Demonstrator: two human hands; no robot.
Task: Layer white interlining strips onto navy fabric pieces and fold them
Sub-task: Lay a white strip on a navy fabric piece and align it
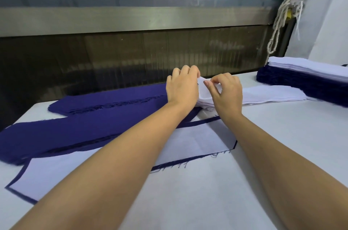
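Observation:
A stack of white interlining strips [273,93] lies at the far middle of the table. My left hand [181,85] rests on its left end with fingers curled over the edge. My right hand [227,91] pinches the top strip's end between thumb and fingers. Nearer to me lies a navy fabric piece [169,164] with a white interlining strip [180,145] laid on top, partly under my left forearm. Two piles of navy fabric pieces [84,130] lie at the left.
A tall pile of navy pieces topped with white strips [305,77] stands at the far right. The white table [207,192] ends at a dark wall panel [113,60] behind. Knotted white cords [282,17] hang at the right.

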